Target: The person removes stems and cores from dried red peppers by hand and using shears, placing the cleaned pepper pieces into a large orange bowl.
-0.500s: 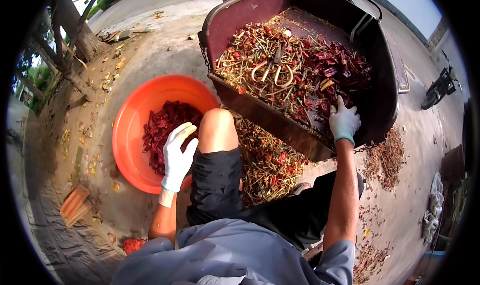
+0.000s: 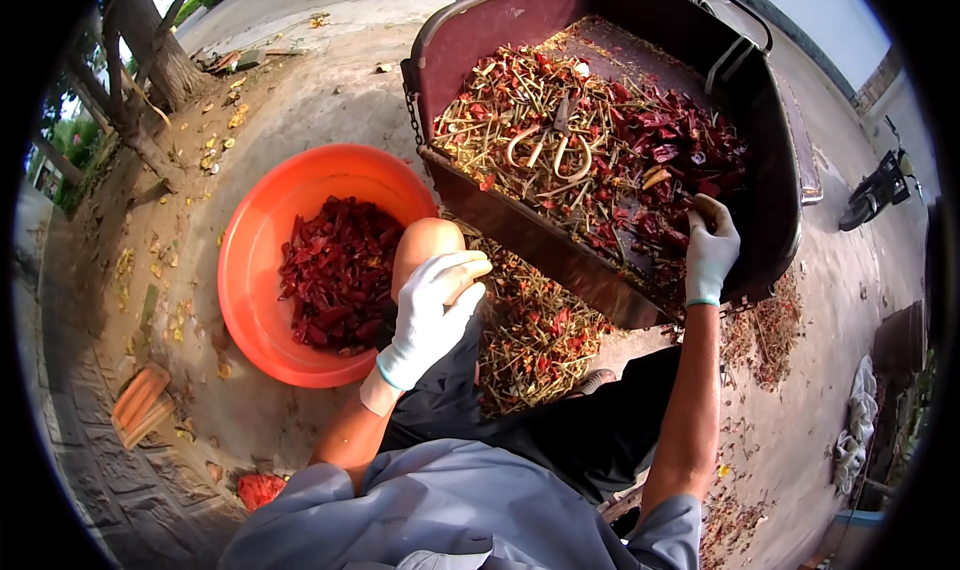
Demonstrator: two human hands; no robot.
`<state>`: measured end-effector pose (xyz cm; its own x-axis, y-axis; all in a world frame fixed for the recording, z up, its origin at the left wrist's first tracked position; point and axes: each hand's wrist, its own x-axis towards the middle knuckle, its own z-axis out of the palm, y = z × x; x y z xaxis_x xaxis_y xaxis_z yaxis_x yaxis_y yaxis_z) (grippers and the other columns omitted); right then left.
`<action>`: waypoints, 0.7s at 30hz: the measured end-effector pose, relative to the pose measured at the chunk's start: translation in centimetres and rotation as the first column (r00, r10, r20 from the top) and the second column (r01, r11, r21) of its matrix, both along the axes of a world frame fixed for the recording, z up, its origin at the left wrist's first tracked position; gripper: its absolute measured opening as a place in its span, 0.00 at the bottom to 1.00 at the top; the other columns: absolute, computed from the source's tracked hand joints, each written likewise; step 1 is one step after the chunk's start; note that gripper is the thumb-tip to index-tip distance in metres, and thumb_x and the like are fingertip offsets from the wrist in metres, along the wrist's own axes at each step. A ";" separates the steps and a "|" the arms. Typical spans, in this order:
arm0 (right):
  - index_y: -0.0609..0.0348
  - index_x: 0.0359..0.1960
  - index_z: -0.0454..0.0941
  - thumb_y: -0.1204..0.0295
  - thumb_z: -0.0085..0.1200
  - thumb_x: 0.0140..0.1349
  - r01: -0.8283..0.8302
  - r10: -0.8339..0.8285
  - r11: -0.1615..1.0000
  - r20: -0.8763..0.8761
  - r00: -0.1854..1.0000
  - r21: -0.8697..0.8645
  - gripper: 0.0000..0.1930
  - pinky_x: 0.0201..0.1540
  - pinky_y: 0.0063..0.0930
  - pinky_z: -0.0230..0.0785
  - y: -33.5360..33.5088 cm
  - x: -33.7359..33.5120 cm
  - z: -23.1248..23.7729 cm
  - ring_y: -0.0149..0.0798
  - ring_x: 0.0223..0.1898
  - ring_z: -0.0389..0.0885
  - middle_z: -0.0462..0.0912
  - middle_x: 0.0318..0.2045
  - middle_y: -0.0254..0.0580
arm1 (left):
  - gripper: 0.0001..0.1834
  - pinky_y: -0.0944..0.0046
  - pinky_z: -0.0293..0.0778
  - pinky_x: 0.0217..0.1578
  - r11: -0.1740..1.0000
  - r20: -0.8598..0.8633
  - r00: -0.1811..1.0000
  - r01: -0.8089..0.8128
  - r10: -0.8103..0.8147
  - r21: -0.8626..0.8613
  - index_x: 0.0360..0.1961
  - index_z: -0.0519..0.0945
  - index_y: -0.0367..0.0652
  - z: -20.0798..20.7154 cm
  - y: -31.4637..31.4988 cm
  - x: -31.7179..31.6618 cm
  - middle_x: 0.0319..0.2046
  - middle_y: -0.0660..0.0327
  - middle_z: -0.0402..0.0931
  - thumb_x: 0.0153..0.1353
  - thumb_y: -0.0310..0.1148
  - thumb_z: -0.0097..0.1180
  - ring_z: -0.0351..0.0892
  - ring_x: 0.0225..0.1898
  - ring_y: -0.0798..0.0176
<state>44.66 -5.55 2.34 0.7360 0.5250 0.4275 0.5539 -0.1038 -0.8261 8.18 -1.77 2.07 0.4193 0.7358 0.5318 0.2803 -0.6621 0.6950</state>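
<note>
Sunlit concrete ground (image 2: 340, 95) spreads around me, with tree trunks (image 2: 165, 55) and fallen leaves to the left and a motorbike (image 2: 878, 188) off to the right. Ahead of me stands a maroon cart (image 2: 500, 20), its bed littered with pale stems (image 2: 490, 100) and dark red peppers (image 2: 690, 140). More peppers (image 2: 340, 280) lie in the orange tub (image 2: 248, 240) at my left. My right hand (image 2: 713, 252) is inside the cart's near right corner, fingers bent; I can't tell whether they pinch anything. My left hand (image 2: 430, 312) hovers by my knee (image 2: 425, 238), fingers and thumb parted, nothing showing between them.

Stems could slip in with a handful, because they lie tangled among the peppers. A blind sweep might snag my glove on the scissors (image 2: 562, 125) resting on that litter. Anything I let fall between cart and tub would probably get lost in the heap of stems (image 2: 545, 335) on the ground. Dry pods may crumble under a hard squeeze, and a careless knee could jolt the tub.
</note>
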 end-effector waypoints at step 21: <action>0.65 0.54 0.70 0.83 0.53 0.64 -0.460 0.436 0.883 -0.521 0.734 0.091 0.16 0.43 0.22 0.75 -9.0 -20.9 -0.3 0.29 0.39 0.80 0.80 0.40 0.41 | 0.17 0.72 0.75 0.40 0.518 0.481 0.852 0.512 -0.208 -0.685 0.55 0.78 0.33 -1.1 -4.5 3.9 0.40 0.63 0.80 0.67 0.31 0.57 0.77 0.37 0.75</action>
